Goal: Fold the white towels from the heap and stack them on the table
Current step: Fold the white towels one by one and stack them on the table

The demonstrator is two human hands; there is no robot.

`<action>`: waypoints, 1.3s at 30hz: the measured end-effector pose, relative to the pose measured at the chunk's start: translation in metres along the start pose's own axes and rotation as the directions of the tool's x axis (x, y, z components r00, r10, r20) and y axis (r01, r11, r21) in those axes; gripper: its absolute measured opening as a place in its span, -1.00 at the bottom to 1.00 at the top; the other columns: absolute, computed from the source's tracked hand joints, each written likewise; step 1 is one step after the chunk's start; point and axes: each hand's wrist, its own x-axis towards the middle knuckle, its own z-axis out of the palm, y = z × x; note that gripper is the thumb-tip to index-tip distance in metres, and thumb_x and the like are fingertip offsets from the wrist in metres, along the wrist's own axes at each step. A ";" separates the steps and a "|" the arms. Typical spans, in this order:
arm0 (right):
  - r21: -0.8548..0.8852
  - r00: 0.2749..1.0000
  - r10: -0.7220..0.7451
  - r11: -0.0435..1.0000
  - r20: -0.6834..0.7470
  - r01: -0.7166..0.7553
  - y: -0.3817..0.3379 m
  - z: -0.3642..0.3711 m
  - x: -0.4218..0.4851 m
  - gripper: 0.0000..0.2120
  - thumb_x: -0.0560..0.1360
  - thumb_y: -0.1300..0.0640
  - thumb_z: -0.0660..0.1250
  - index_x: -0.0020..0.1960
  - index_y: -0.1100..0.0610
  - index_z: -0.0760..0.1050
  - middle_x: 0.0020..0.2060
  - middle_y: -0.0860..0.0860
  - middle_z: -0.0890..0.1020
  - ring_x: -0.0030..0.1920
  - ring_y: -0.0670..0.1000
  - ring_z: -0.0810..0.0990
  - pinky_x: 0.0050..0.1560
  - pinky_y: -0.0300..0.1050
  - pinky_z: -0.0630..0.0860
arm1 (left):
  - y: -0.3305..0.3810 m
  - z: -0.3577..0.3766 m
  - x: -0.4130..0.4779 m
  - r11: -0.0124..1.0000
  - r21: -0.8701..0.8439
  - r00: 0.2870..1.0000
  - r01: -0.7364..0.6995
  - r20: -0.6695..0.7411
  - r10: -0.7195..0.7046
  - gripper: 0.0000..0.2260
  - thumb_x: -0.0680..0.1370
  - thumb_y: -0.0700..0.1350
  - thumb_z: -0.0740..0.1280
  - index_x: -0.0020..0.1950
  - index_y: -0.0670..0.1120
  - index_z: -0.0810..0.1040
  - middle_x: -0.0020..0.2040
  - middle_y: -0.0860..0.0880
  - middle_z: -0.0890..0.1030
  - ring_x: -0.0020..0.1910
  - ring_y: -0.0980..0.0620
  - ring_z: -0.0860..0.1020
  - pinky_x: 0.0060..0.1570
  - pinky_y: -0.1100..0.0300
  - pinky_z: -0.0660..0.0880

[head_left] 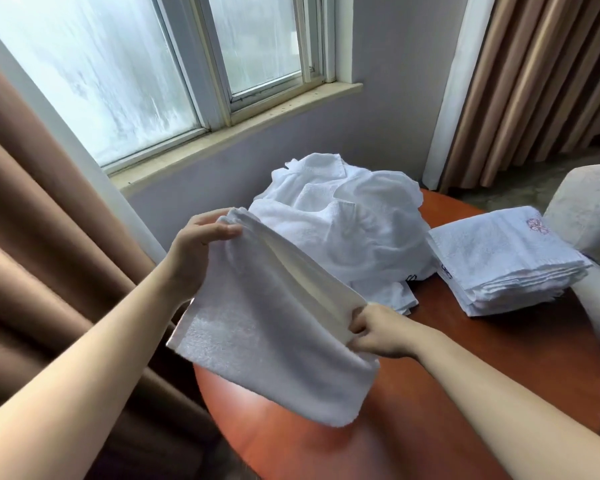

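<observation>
Window [153, 81] fills the upper left of the frame, glass fogged. Brown curtain [32, 254] runs down the left edge; a second, striped curtain [534, 81] hangs in the upper right.

Round red-brown tabletop [499, 358] takes up the lower centre and right.

White towel [267, 327] is in my hands at centre frame, off the tabletop. It is folded double, with the two top edges running diagonally from upper left to lower right and a slight gap between the layers. Its lower corner hangs over the near rim of the tabletop.

Heap of unfolded towels [354, 230] sits at the far side of the tabletop, above centre, behind the held towel.

Stack of folded towels [506, 261] is at right of centre on the tabletop, just beside the heap, edges roughly aligned. Embroidered emblem [537, 226] on the top one.

Pale armchair [589, 216] at the right edge, behind the stack.

Left hand [194, 244]: pinching the towel's upper-left corner, thumb on the near face. Right hand [381, 332]: fingers curled, pinching the lower-right end of the doubled edge.
</observation>
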 end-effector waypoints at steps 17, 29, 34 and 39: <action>-0.340 0.983 -0.087 0.940 -0.160 0.028 0.049 -0.038 -0.023 -0.61 0.27 -0.29 -0.02 -0.40 -0.02 0.37 -0.36 -0.18 0.36 -0.07 -0.13 0.30 0.24 -0.17 0.06 | -0.063 -0.029 0.000 0.998 -0.031 0.952 0.062 -0.297 -0.069 -0.85 0.36 -0.16 0.28 -0.18 -0.10 0.64 -0.33 0.00 0.62 -0.34 0.06 0.58 -0.30 0.28 0.49; 0.004 0.938 -0.084 0.996 -0.337 0.091 0.075 -0.036 -0.032 -0.77 0.57 0.23 0.25 -0.10 -0.08 0.55 -0.41 -0.27 0.47 -0.33 -0.21 0.49 -0.17 -0.25 0.33 | -0.073 -0.018 0.003 0.997 -0.053 0.968 0.060 -0.240 -0.072 -0.84 0.36 -0.16 0.30 -0.13 -0.11 0.63 -0.33 0.03 0.63 -0.34 0.10 0.58 -0.31 0.31 0.50; 0.301 0.908 0.142 0.953 -0.394 -0.018 0.082 -0.025 -0.034 -0.71 0.55 0.32 0.21 -0.15 -0.05 0.48 -0.19 -0.09 0.63 -0.11 -0.14 0.57 -0.05 -0.23 0.43 | -0.066 -0.007 0.009 0.995 -0.066 0.975 0.072 -0.207 -0.084 -0.73 0.26 -0.15 0.41 -0.11 -0.24 0.54 -0.30 -0.11 0.51 -0.33 -0.01 0.50 -0.26 0.17 0.43; 0.447 0.910 0.379 0.852 -0.169 -0.272 0.078 0.020 -0.024 -0.88 0.51 0.15 0.34 -0.11 -0.06 0.49 -0.10 -0.07 0.61 -0.07 0.00 0.59 -0.11 -0.19 0.47 | -0.060 0.002 0.013 0.992 -0.120 0.988 0.043 -0.141 -0.060 -0.82 0.33 -0.23 0.28 -0.26 -0.06 0.69 -0.35 -0.04 0.62 -0.36 0.04 0.59 -0.30 0.25 0.52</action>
